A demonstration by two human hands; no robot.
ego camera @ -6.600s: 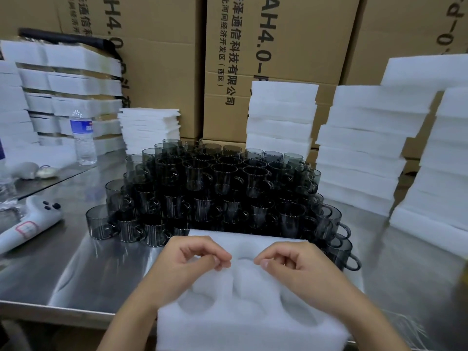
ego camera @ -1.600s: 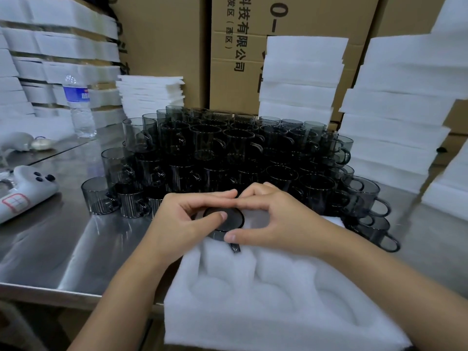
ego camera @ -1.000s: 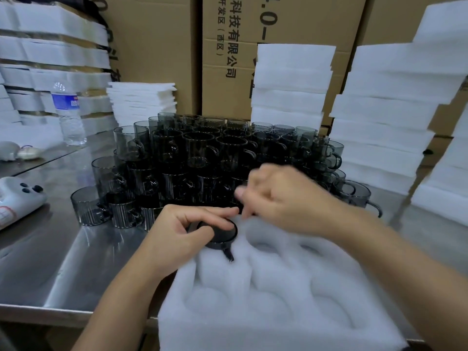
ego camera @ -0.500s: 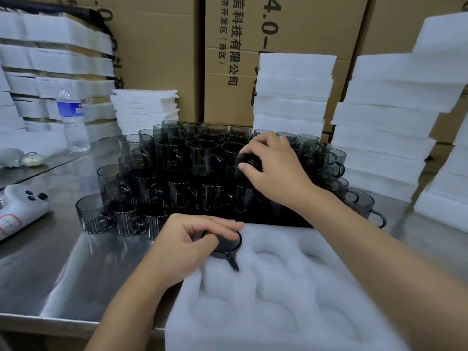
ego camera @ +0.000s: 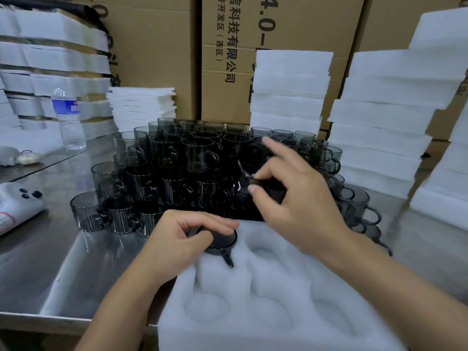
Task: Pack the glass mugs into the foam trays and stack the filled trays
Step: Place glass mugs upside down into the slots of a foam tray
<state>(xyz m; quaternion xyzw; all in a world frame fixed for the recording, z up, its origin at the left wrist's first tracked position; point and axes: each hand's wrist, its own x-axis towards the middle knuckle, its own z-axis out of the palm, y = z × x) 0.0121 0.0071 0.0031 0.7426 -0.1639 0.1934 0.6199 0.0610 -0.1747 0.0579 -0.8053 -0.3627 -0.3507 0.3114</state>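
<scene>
Right hand (ego camera: pixel 298 198), mug (ego camera: pixel 250 168) nearer tray (ego camera: pixel 278 272) edge

Dim even light, perhaps overhead, edges warped

Another mug (ego camera: pixel 250 162) now in right hand (ego camera: pixel 304 203)

Packing area of a warehouse: stacked cardboard cartons (ego camera: pixel 278 59), foam tray stacks (ego camera: pixel 379 117), massed glass mugs (ego camera: pixel 177 168) on a steel bench (ego camera: pixel 38 269).
</scene>
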